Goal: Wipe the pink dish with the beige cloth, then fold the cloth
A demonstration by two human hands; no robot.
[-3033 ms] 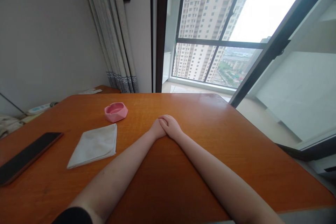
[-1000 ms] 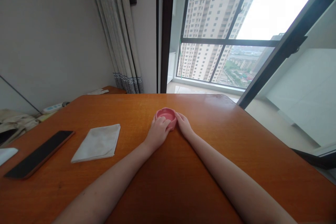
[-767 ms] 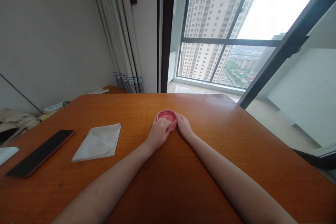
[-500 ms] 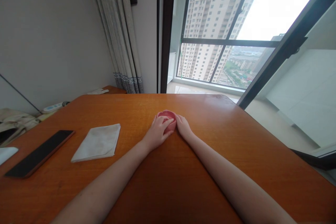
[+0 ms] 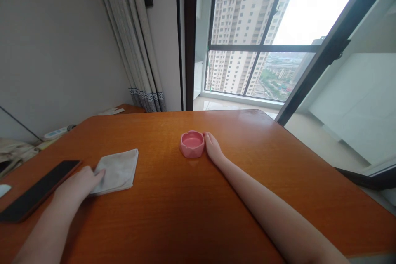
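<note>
A pink faceted ashtray [image 5: 192, 148] with a notched rim sits upright on the wooden table [image 5: 198, 206]. My right hand [image 5: 213, 147] is closed against its right side, fingers together and tips at the rim; the far fingers are hidden. Farther left lies a folded pale grey cloth [image 5: 120, 171]. At the cloth's left edge is my left hand [image 5: 78, 183], its thumb over the top of the fabric and its other fingers curled down, mostly out of sight. It looks closed on that edge.
Left of the cloth lies a long black flat slab [image 5: 40, 189] with a reddish-brown edge. A white object [image 5: 4, 190] shows at the left border. Beyond the table are a grey curtain [image 5: 136, 41] and a large window [image 5: 247, 49].
My left hand has come off the ashtray and moved left to the cloth. The inside of the ashtray now shows. My right hand stays at its side. The view has shifted slightly.
</note>
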